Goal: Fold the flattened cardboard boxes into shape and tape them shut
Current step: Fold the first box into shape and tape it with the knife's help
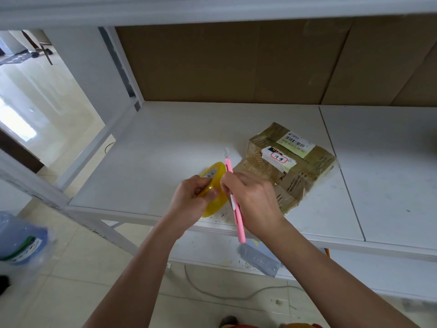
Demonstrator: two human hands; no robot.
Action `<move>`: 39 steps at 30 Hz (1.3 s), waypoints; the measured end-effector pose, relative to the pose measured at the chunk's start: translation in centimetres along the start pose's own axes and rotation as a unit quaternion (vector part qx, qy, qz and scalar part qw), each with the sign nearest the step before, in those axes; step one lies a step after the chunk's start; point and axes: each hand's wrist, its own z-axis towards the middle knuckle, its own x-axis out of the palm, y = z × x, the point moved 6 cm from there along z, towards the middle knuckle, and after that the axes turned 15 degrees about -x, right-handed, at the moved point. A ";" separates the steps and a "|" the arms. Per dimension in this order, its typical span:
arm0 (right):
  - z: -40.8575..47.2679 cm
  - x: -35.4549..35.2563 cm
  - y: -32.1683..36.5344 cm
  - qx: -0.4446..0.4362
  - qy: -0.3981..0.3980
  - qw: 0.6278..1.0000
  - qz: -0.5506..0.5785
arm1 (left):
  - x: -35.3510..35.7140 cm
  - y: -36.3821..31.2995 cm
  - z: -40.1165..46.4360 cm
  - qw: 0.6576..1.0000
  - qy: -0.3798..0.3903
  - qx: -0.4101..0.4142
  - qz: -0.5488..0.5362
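Head view, looking down. Tiled floor (78, 287), pale and glossy, fills the lower frame and runs on through an opening at left into a brighter room. White metal rack frame (123, 65) stands upright at left; a rail crosses the top of the frame. Brown cardboard sheets (236, 62) stand on edge along the back, behind the work surface.

White bench (179, 131), made of panels with a seam at right; scuffed, with specks and bits of debris near the front edge. A lower shelf (369, 271) shows beneath, with a grey packet (259, 259) lying on it. A thin cable (212, 292) trails across the floor below.

Bottom left, blurred: a clear bag (21, 242) holding something blue.

Box (293, 162) sits on the bench right of centre, just beyond the hands. Worn cardboard, wrapped in glossy tape, white shipping labels with a barcode on top; near side crumpled and partly open.

Tape roll (214, 185), yellow, held on edge near the bench front, left of the box. Left hand (189, 200) grips it, fingers curled over the rim, thumb against the roll's side.

Right hand (253, 200) clasps a pink knife (233, 197), blade end pointing away, tail end hanging past the bench edge. Knife shaft lies close against the roll; contact uncertain.
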 end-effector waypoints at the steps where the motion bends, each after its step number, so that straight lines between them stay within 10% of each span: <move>1: 0.0 0.0 0.1 -0.005 -0.004 1.000 -0.009 | 0.0 0.0 0.0 1.000 0.002 0.001 -0.004; 9: -0.7 1.4 -1.3 0.061 -0.026 0.989 0.129 | 0.1 0.2 -0.5 0.999 0.026 0.000 -0.030; 16: -1.8 2.8 -3.6 0.279 -0.165 0.837 0.440 | -0.4 0.7 -1.0 0.995 0.056 0.003 -0.080; 27: -1.4 1.0 -2.0 0.058 -0.036 0.991 0.115 | 0.1 0.7 -0.5 0.997 0.047 0.000 -0.069; 35: -0.9 0.8 -1.0 0.036 -0.011 0.999 0.038 | 0.1 0.9 -0.3 0.999 0.031 0.004 -0.034; 39: -1.3 1.6 -2.5 0.198 -0.098 0.938 0.267 | -0.3 0.7 -0.5 0.998 -0.005 -0.002 -0.067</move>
